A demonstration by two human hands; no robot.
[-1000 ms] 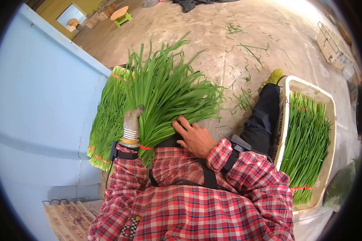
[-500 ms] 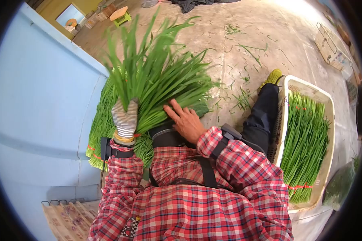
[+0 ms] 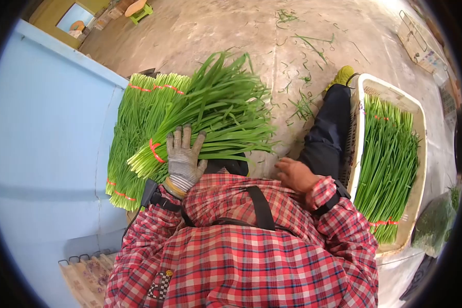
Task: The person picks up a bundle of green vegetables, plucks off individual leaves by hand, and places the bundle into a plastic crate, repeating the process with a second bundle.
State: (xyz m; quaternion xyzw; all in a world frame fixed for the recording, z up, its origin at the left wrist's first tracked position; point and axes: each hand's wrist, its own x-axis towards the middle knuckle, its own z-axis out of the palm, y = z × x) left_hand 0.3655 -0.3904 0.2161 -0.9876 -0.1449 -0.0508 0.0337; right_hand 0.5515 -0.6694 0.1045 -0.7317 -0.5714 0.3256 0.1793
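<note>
My left hand (image 3: 185,161), in a striped grey glove, lies flat with fingers spread on a bunch of garlic chives (image 3: 205,115). A red band (image 3: 157,151) circles that bunch near its pale cut ends, which point lower left; its green leaves fan to the upper right. Beneath and beside it are more banded chive bunches (image 3: 133,118), stacked against the blue panel. My bare right hand (image 3: 296,174) is over my lap near the right thigh, away from the chives. Its fingers are loosely bent and a little apart, with nothing visible in them.
At my right stands a white plastic crate (image 3: 362,128) holding banded chives (image 3: 387,164). Loose leaf scraps (image 3: 304,105) litter the concrete floor. A blue panel (image 3: 61,138) rises at the left. Farther off are a small green stool (image 3: 140,13) and another crate (image 3: 421,43).
The chive bunch has gone from upright in my left hand to lying on the pile. My left hand has loosened and flattened on it. My right hand has moved right, off the leaves.
</note>
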